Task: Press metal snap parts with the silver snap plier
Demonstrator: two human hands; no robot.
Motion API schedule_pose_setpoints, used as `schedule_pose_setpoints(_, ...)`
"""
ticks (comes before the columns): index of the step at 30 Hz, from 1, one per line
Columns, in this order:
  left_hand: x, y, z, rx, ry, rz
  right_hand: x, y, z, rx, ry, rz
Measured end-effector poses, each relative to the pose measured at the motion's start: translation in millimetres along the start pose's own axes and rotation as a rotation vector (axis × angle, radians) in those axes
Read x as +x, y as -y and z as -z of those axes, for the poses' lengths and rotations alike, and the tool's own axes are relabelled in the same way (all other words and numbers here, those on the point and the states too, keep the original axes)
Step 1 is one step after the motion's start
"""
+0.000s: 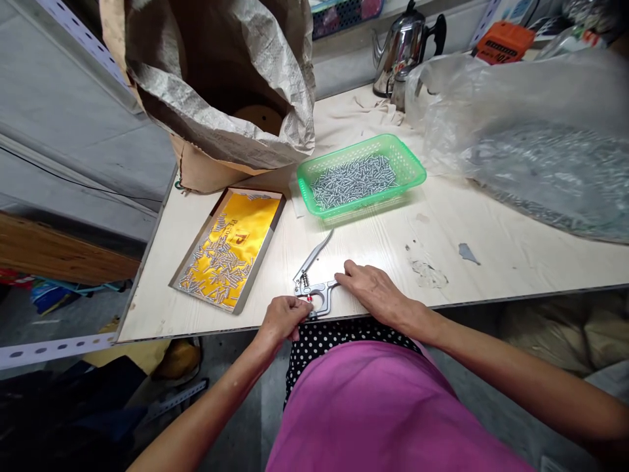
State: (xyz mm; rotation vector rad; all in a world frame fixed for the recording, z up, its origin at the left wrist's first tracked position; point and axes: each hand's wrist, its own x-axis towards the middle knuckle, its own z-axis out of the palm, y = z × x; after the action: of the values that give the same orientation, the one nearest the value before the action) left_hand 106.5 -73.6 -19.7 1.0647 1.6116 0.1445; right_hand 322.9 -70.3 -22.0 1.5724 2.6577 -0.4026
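Observation:
Snap-fastener pliers (328,296) lie at the table's front edge in front of me, their handles spread apart and a spring between them. My left hand (282,317) is at the jaw, its thumb and finger pinched together near a small red part; whatever they hold there is too small to make out. With curled fingers, my right hand (376,290) grips the end of the lower handle. Left of the pliers, a shallow box (263,244) with a yellow lining carries many small metal pins. A green plastic basket (363,208) behind them holds a heap of similar pins.
A large woven sack (289,78) stands open at the back left. On the right sits a clear plastic bag (545,164) of small metal pieces. Behind are a metal kettle (400,46), a cloth (344,124) and an orange box (504,42). A grey scrap (468,253) lies on the tabletop.

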Motion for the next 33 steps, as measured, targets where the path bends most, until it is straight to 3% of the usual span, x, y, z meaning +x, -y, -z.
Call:
schedule_pose_setpoints(7,1.7,2.5,-1.2,-0.004,0.008,-0.014,1.1,-6.5,4.0,-0.014,0.031,0.066)
schedule_pose_setpoints(14,1.7,3.4,-2.5,-0.012,0.005,-0.007,4.4,-13.6,3.3,0.028,-0.062,0.147)
schedule_pose_setpoints(18,1.5,4.4,-2.6,0.008,-0.011,-0.015,22.0,-27.3,10.4,0.001,-0.128,0.163)
schedule_pose_setpoints(23,0.7,4.4,-3.6,0.008,-0.026,-0.008,53.0,-47.1,9.6,-0.024,-0.013,0.245)
schedule_pose_setpoints(33,2.2,6.7,-3.2,0.008,-0.046,-0.004,76.0,-55.2,7.3,-0.032,0.034,0.344)
